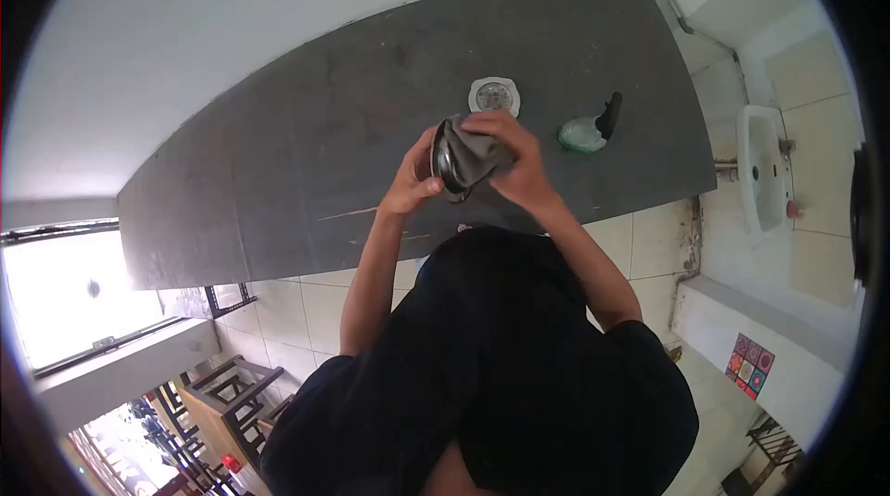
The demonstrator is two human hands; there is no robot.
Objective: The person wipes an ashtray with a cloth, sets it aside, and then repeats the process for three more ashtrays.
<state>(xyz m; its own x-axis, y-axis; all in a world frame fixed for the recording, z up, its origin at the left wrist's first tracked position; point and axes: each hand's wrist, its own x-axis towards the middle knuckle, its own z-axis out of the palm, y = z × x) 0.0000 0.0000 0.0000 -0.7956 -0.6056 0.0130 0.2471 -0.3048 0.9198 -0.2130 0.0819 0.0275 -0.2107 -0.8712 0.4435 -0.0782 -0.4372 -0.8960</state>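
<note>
My left hand (412,177) grips a shiny, round metal vessel (445,163) by its side, thumb toward me and fingers behind it. The vessel is tilted on edge above the table; its exact kind I cannot tell. A grey cloth (476,155) is bunched against it, and my right hand (519,162) is closed around this cloth, pressing it to the metal. Just beyond my hands lies a small pale dish (494,95) with a scalloped rim and a clear patterned centre. To its right is a spray bottle (584,133) with a black trigger head and some green near its base.
The long dark grey table (278,153) runs along a white wall, with scratches near its front edge. A white sink (765,171) is fixed to the wall at the right. Wooden chairs (222,403) stand behind me at the lower left, near a bright window (83,292).
</note>
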